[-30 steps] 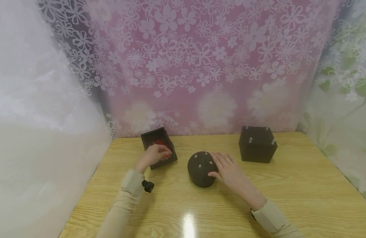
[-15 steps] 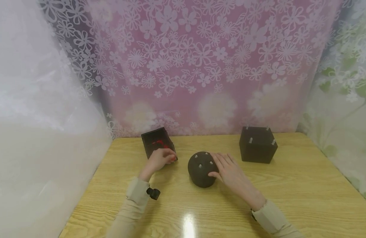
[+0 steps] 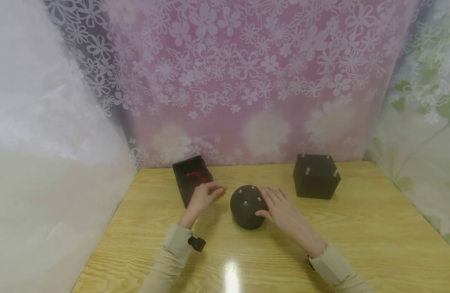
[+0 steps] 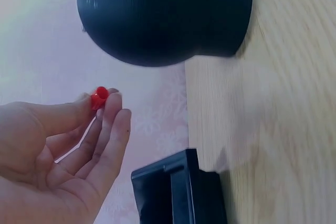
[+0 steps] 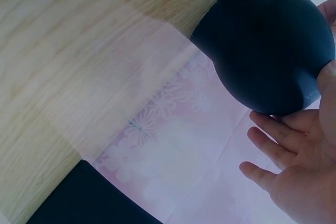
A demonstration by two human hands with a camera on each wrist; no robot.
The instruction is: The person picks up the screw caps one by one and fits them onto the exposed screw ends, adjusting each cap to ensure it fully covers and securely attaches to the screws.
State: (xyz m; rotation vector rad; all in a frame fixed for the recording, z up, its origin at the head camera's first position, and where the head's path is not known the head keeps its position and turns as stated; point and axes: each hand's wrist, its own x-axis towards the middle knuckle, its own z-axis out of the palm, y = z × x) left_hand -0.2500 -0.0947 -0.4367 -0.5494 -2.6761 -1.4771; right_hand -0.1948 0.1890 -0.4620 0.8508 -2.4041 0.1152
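Note:
My left hand (image 3: 203, 200) pinches a small red piece with a round, tube-like end (image 4: 99, 98) between thumb and fingertips. It is held in the air between the black tray and the black dome. The dome (image 3: 244, 215) has a rounded top with several small pale pegs standing up from it. On the dome's right side rests my right hand (image 3: 290, 219), fingers fairly straight and thumb spread toward the front. In the right wrist view its fingertips (image 5: 261, 119) lie at the dome's curved surface. The black tray (image 3: 182, 188) at the left holds more red pieces (image 3: 198, 175).
A black square block (image 3: 316, 181) with small pegs at its top corners stands at the back right. The wooden table (image 3: 269, 260) ends at a pink flowered curtain (image 3: 225, 101) behind. Pale sheets hang at both sides.
My left hand has moved out of the tray to the right, toward the dome, carrying the small red piece. My right hand stays against the dome.

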